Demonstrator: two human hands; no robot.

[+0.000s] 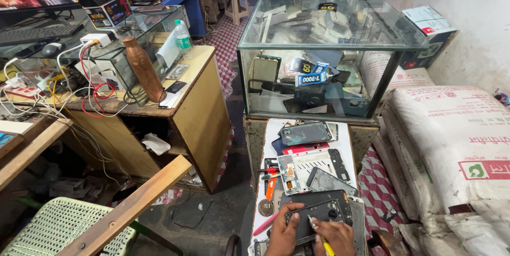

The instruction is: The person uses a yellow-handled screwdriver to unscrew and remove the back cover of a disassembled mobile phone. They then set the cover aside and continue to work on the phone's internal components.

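Note:
At the bottom of the head view, my left hand (282, 233) grips the left edge of an opened dark phone body (317, 214) lying on the white work table (345, 144). My right hand (336, 237) holds a yellow-handled screwdriver (320, 234) with its tip on the phone's inside. Around them lie several phone parts: a phone with a dark screen (306, 132), a circuit board (289, 175), a grey back cover (329, 181) and a red tool (271, 187).
A glass display case (324, 48) full of phone parts stands behind the table. White sacks (451, 144) are stacked at right. A wooden desk (196, 102) at left bears a copper bottle (143, 70), cables and chargers. A green mesh chair (58, 227) sits bottom left.

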